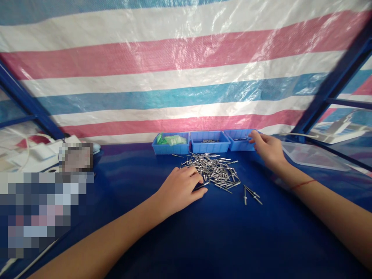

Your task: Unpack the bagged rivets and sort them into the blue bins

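Note:
A loose pile of several silver metal pins or rivets (215, 170) lies on the dark blue table (203, 240). My left hand (180, 188) rests at the pile's left edge, fingers curled and pinched on something dark and thin that I cannot make out. My right hand (267, 149) reaches to the right blue bin (240, 143), fingertips at its front right rim; what they grip, if anything, is hidden. A few separate pins (251, 194) lie to the right of the pile.
Three small blue bins stand in a row at the back: the left bin (170, 145) holds green bags, the middle bin (209, 143) holds pins. A striped tarp (186, 77) hangs behind. White objects (40, 153) sit far left. A clear plastic sheet (310, 155) lies far right.

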Demonstrator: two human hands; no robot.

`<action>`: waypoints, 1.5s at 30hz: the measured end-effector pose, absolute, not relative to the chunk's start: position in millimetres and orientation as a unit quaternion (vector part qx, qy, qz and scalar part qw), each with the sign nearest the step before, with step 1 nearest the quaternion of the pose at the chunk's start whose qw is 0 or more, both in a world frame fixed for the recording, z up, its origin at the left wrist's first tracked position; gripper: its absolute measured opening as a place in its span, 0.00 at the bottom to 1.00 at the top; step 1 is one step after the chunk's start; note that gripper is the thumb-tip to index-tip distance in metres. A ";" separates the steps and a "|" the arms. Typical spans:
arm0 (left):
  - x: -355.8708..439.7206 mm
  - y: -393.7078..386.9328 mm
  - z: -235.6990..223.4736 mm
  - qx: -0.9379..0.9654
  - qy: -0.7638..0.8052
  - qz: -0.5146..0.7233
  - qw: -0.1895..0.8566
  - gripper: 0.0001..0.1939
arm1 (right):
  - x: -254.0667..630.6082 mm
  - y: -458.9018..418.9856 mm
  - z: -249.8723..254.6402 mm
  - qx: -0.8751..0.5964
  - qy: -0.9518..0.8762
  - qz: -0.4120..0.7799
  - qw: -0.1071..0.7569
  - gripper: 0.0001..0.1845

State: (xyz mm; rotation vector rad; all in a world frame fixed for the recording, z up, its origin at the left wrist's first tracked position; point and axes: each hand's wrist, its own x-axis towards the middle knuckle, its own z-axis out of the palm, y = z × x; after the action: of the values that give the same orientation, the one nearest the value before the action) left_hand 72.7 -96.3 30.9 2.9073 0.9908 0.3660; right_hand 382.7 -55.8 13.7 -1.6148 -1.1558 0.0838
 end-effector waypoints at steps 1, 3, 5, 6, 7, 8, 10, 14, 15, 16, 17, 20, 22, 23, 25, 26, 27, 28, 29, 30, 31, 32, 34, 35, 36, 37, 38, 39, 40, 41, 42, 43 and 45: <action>72.8 -96.2 31.1 0.941 0.320 0.107 0.023 0.12 | 385.2 -55.1 14.0 -0.682 -0.489 0.037 0.543 0.24; 72.9 -95.5 31.1 0.943 0.316 0.097 0.016 0.12 | 381.0 -57.0 17.1 -0.682 -0.483 0.049 0.547 0.21; 72.7 -94.7 30.8 0.943 0.315 0.103 0.007 0.13 | 366.5 -63.3 22.5 -0.673 -0.500 0.072 0.540 0.18; 72.6 -94.3 30.5 0.941 0.316 0.116 0.009 0.13 | 356.5 -68.1 25.6 -0.660 -0.525 0.089 0.530 0.16; 72.5 -93.9 30.4 0.938 0.319 0.135 0.019 0.13 | 345.4 -73.8 28.6 -0.642 -0.557 0.110 0.516 0.15; 72.5 -93.5 30.3 0.932 0.323 0.158 0.036 0.12 | 333.7 -80.5 31.2 -0.612 -0.601 0.138 0.495 0.14; 72.4 -93.0 30.3 0.917 0.334 0.202 0.076 0.10 | 310.8 -95.4 34.6 -0.539 -0.687 0.177 0.454 0.13; 72.8 -93.4 30.6 0.901 0.343 0.245 0.106 0.07 | 279.5 -120.5 34.5 -0.457 -0.784 0.186 0.377 0.13; 73.1 -94.0 30.6 0.901 0.336 0.255 0.103 0.07 | 275.7 -124.2 34.1 -0.440 -0.805 0.164 0.361 0.11; 73.5 -94.8 30.6 0.900 0.330 0.268 0.101 0.07 | 273.3 -126.6 33.8 -0.425 -0.824 0.139 0.347 0.10; 74.0 -95.8 30.5 0.897 0.323 0.282 0.102 0.07 | 272.0 -128.1 33.7 -0.413 -0.839 0.117 0.335 0.08; 76.2 -99.1 29.7 0.879 0.308 0.336 0.140 0.04 | 271.7 -128.2 34.5 -0.408 -0.848 0.098 0.323 0.07; 77.7 -100.7 28.8 0.858 0.305 0.369 0.185 0.03 | 271.9 -127.3 35.0 -0.416 -0.839 0.114 0.331 0.07; 78.3 -101.1 28.3 0.847 0.307 0.382 0.205 0.03 | 271.8 -127.0 35.2 -0.419 -0.835 0.121 0.335 0.07; 78.7 -101.5 27.8 0.829 0.316 0.398 0.232 0.04 | 271.2 -127.1 35.2 -0.421 -0.830 0.133 0.341 0.07; 78.7 -101.5 27.9 0.823 0.320 0.404 0.239 0.04 | 270.9 -127.4 35.2 -0.420 -0.829 0.137 0.343 0.07; 78.5 -101.5 28.2 0.819 0.324 0.407 0.243 0.04 | 270.6 -127.8 35.1 -0.420 -0.828 0.142 0.343 0.08; 78.3 -101.6 28.8 0.817 0.326 0.408 0.245 0.04 | 270.5 -128.2 35.1 -0.419 -0.828 0.146 0.344 0.08; 78.1 -101.8 29.6 0.816 0.327 0.407 0.246 0.04 | 270.5 -128.6 35.1 -0.418 -0.827 0.149 0.345 0.08; 78.1 -102.2 30.5 0.817 0.328 0.406 0.245 0.03 | 270.6 -128.8 35.1 -0.418 -0.826 0.152 0.346 0.09; 78.1 -102.6 31.4 0.818 0.327 0.405 0.243 0.03 | 270.6 -129.0 35.1 -0.418 -0.825 0.155 0.346 0.09; 78.1 -103.0 32.1 0.819 0.326 0.404 0.242 0.03 | 270.7 -129.2 35.1 -0.418 -0.825 0.158 0.345 0.09; 78.2 -103.5 33.1 0.822 0.323 0.404 0.238 0.03 | 270.5 -129.5 35.4 -0.419 -0.826 0.162 0.339 0.09; 78.2 -103.4 33.2 0.823 0.322 0.403 0.236 0.04 | 270.2 -129.6 35.5 -0.420 -0.827 0.163 0.336 0.09; 77.9 -103.1 33.0 0.825 0.322 0.402 0.233 0.04 | 269.9 -129.7 35.7 -0.421 -0.828 0.161 0.335 0.08; 77.5 -102.5 32.7 0.827 0.321 0.400 0.229 0.04 | 269.6 -129.8 35.8 -0.423 -0.826 0.157 0.338 0.08; 77.0 -101.6 32.1 0.830 0.321 0.398 0.224 0.04 | 269.4 -129.8 35.9 -0.426 -0.823 0.149 0.344 0.07; 76.4 -100.6 31.5 0.832 0.321 0.396 0.219 0.04 | 269.3 -129.9 36.0 -0.430 -0.819 0.137 0.355 0.07; 75.8 -99.6 30.7 0.834 0.321 0.394 0.215 0.04 | 269.3 -130.0 36.2 -0.434 -0.814 0.124 0.366 0.06; 75.2 -98.5 30.1 0.837 0.320 0.392 0.211 0.04 | 269.4 -130.4 36.4 -0.436 -0.809 0.109 0.379 0.06; 74.8 -97.6 29.5 0.839 0.319 0.389 0.207 0.04 | 269.5 -131.1 36.7 -0.435 -0.806 0.095 0.390 0.06; 74.5 -96.9 29.0 0.842 0.318 0.384 0.205 0.04 | 269.5 -132.1 37.2 -0.429 -0.806 0.081 0.400 0.05; 74.4 -96.2 28.4 0.848 0.317 0.372 0.203 0.04 | 268.7 -134.8 38.5 -0.412 -0.813 0.059 0.407 0.05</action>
State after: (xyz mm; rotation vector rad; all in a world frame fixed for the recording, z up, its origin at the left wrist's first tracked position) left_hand 74.4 -96.2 28.4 2.3683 0.8846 1.0391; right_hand 268.7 -134.8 38.5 -1.0376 -2.0505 0.1500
